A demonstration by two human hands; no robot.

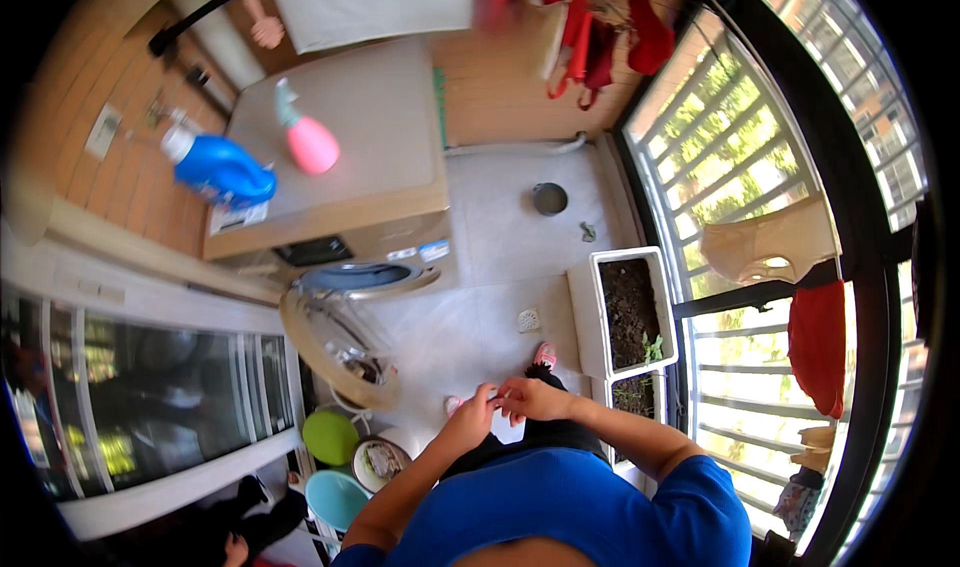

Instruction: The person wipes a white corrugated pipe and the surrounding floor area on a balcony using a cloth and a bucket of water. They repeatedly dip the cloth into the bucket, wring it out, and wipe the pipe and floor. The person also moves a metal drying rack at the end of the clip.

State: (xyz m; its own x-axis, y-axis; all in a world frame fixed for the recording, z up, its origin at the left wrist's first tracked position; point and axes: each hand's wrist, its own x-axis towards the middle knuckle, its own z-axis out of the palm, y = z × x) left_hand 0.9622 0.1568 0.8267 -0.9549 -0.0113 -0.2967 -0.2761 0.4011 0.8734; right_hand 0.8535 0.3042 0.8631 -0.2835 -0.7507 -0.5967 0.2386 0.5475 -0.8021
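Note:
My left hand (472,423) and my right hand (536,400) meet in front of my waist, fingers pinched close together. A small flat white piece (508,428), cloth or paper, hangs just below the fingers, and both hands seem to grip its upper edge. A tiny dark reddish bit shows at the fingertips, too small to name. Ahead to the left stands a front-loading washing machine (425,229), its round door (338,352) swung open toward me. On its top are a pink spray bottle (313,147) and a blue detergent jug (222,170).
White planters with soil (585,312) line the right, beside barred windows with a red garment (818,349) hung there. A green basin (330,437) and teal basin (338,499) stand lower left, near another person's hand (236,549). A grey pot (550,199) sits on the floor.

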